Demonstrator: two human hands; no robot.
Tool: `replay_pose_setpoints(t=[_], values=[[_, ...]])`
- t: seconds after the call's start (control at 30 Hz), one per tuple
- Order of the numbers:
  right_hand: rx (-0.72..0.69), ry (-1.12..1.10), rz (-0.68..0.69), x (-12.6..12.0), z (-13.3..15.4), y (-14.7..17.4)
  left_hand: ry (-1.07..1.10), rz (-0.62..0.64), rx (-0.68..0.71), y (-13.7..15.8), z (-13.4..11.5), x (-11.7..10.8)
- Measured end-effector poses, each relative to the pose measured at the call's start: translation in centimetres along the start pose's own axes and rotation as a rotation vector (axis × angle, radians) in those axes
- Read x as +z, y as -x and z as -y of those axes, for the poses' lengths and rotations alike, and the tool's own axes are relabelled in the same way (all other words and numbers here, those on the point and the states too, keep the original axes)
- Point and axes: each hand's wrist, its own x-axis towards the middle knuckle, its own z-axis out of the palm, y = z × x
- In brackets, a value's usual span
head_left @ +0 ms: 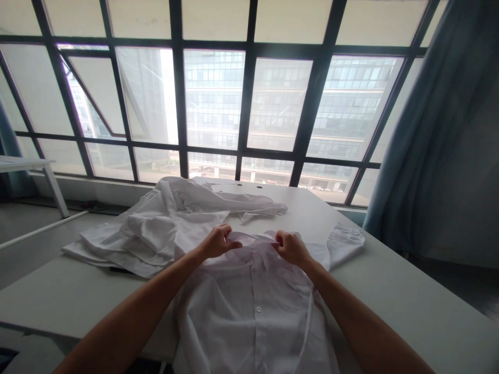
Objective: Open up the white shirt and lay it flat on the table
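far left, a small white side table [27, 164] stands apart by the window wall, w/ a grey floor under it. next right, a crumpled pile of white cotton shirts [156, 223] lies on the left part of the pale grey tabletop [409, 301], one sleeve trailing right toward the far edge. just beside it, near centre, a white button-front shirt [249, 306] lies flat, front up, placket & buttons running toward the near edge, its right sleeve spread out to the right.

left hand [218, 242] is pinched closed on the left side of the shirt's collar [253, 238], fingers curled over the fabric. right hand [290, 247] is likewise closed on the collar's right side, knuckles up. the two hands are near each other w/ the collar stretched between them at the far end of the shirt. both bare forearms reach in from the near edge.

behind, a big dark-framed window [249, 104] shows an office block. far right hangs a blue-grey curtain [432, 135].
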Motion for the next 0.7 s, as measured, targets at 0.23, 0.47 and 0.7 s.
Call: replay_pose_setpoints(t=[0.23, 0.47, 0.7], values=[[0.192, 0.131, -0.056, -0.4, -0.2, -0.2, 0.187, 0.266, 0.18, 0.7, 0.2, -0.5], [0.196, 0.002, -0.099, -0.9, 1.0, 0.1, 0.011, -0.085, 0.062, 0.1, 0.4, -0.4], [0.152, -0.101, -0.226, -0.9, 2.1, 0.4, -0.257, -0.14, -0.152, 0.1, 0.4, -1.0]])
